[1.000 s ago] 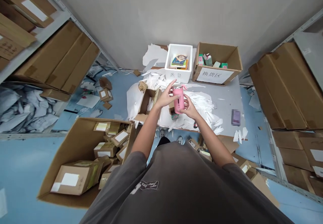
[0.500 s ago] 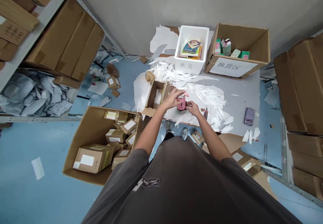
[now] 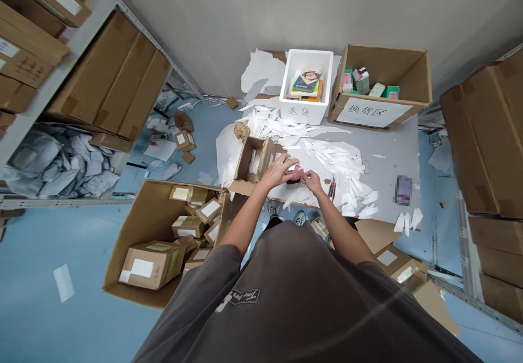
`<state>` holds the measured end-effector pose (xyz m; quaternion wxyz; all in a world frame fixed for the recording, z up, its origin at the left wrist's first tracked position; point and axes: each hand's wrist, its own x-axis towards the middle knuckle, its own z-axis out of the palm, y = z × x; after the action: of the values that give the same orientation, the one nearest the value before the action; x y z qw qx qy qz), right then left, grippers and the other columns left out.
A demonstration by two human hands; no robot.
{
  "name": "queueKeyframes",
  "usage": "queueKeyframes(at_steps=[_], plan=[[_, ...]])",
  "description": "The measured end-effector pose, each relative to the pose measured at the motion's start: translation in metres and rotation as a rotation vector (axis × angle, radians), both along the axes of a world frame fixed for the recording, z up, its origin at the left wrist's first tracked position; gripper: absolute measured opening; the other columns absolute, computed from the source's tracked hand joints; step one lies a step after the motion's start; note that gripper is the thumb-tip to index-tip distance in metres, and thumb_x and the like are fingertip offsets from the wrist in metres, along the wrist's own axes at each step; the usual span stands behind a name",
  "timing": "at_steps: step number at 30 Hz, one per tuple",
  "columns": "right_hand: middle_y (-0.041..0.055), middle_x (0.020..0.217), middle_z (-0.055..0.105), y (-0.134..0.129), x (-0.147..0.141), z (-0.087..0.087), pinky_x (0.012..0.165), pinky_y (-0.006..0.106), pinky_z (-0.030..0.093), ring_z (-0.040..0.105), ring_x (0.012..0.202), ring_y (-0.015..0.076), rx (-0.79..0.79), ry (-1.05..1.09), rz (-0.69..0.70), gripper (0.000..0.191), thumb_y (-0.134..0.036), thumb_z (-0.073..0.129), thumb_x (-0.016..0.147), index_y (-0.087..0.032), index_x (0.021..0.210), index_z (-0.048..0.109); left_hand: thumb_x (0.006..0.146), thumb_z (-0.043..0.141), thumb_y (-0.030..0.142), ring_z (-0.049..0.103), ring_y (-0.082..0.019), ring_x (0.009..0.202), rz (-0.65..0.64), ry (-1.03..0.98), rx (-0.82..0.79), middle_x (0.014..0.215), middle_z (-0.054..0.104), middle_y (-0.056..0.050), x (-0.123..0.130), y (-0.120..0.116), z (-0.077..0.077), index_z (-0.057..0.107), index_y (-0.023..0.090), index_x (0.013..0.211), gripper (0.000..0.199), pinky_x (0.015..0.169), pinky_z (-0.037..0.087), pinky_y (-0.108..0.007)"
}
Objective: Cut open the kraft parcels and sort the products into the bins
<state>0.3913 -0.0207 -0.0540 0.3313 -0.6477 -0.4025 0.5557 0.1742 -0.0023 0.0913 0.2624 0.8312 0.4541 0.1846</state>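
My left hand (image 3: 281, 171) is wrapped over the top and left of a pink jar (image 3: 295, 174) with a shiny silver top. The jar sits low in a small dark-sided box (image 3: 293, 184) near the table's front edge, its lower part hidden. At the right edge of that box, my right hand (image 3: 311, 181) is closed in a pinch, seemingly on its rim. An open cardboard box (image 3: 247, 158) with white paper inside stands left of my left hand. Two pens (image 3: 332, 189) lie right of my right hand.
White paper strips (image 3: 341, 161) cover much of the table. Behind stand a white foam box (image 3: 306, 113) with books and a labelled carton (image 3: 378, 113) with small boxes. A large carton of parcels (image 3: 134, 210) is at left; shelves flank both sides.
The pink jar has gone down into the small box, with my left hand lowering over it. My right hand stays at the box's right side. The whole view has shifted slightly.
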Motion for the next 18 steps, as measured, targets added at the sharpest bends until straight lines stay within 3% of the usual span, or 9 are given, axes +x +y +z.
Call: queueKeyframes(at_steps=[3,6,13,18], plan=[[0.0007,0.078,0.062,0.000,0.000,-0.001,0.072,0.035,0.062,0.063,0.077,0.0198,0.006,-0.024,0.003,0.049,-0.070,0.072,0.079,-0.026,0.072,0.053,0.094,0.074,0.024,0.063,-0.029,0.124,-0.037,0.067,-0.011,0.140,0.054,-0.011,-0.005,-0.005,0.003,0.066,0.029,0.144,0.051,0.105,0.056,-0.038],[0.0008,0.076,0.062,0.000,-0.001,-0.002,0.070,0.033,0.061,0.063,0.076,0.0199,0.027,-0.056,0.029,0.047,-0.070,0.070,0.080,-0.026,0.071,0.054,0.094,0.076,0.024,0.064,-0.028,0.123,-0.052,0.108,-0.016,0.142,0.054,-0.010,-0.005,-0.009,-0.004,0.065,0.030,0.145,0.052,0.102,0.056,-0.036],[0.0007,0.079,0.064,-0.006,-0.005,-0.004,0.073,0.034,0.062,0.067,0.079,0.0206,-0.002,0.052,0.047,0.048,-0.070,0.072,0.081,-0.026,0.073,0.054,0.093,0.082,0.035,0.063,-0.034,0.123,-0.004,0.323,-0.035,0.137,0.061,-0.015,0.015,-0.020,-0.051,0.070,0.027,0.142,0.051,0.105,0.053,-0.044],[0.0005,0.076,0.064,-0.006,-0.004,-0.003,0.074,0.034,0.061,0.068,0.079,0.0214,0.002,-0.015,0.038,0.038,-0.058,0.070,0.086,-0.027,0.074,0.052,0.100,0.073,0.046,0.051,-0.037,0.141,0.035,0.215,0.013,0.151,0.058,-0.016,0.010,-0.025,-0.079,0.078,0.026,0.128,0.034,0.115,0.047,-0.051]])
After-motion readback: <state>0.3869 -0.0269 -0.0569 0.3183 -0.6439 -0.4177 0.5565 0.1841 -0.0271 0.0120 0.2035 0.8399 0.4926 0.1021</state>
